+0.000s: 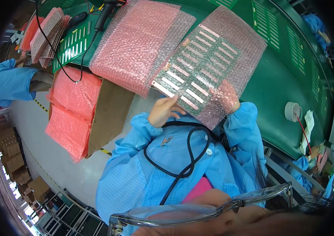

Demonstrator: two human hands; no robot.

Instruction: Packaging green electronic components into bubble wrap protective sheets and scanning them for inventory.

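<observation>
A cardboard box [110,114] of pink bags stands at left. The left hand [163,112] and right hand [230,103] both clamp a bubble-wrap pouch [218,74] holding a green circuit panel [198,72] (above the green surface [273,90]). Better grip only edges.

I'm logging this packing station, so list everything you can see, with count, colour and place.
Circuit panel in bubble bag: one, green in pink wrap, held in both hands.
Bubble bag stack: one pile, pink, on the green conveyor belt ahead.
Cardboard box: one, brown, at the left, with pink bags.
Bare circuit panel: one, green, far left of the belt.
Bagged panels: one fanned stack, pink, upper left.
Tape roll: one, pale, right on the belt.
Co-worker: one, blue coat, far left.
Left hand: on the bag's lower edge.
Right hand: inside the wrap, gripping.
</observation>
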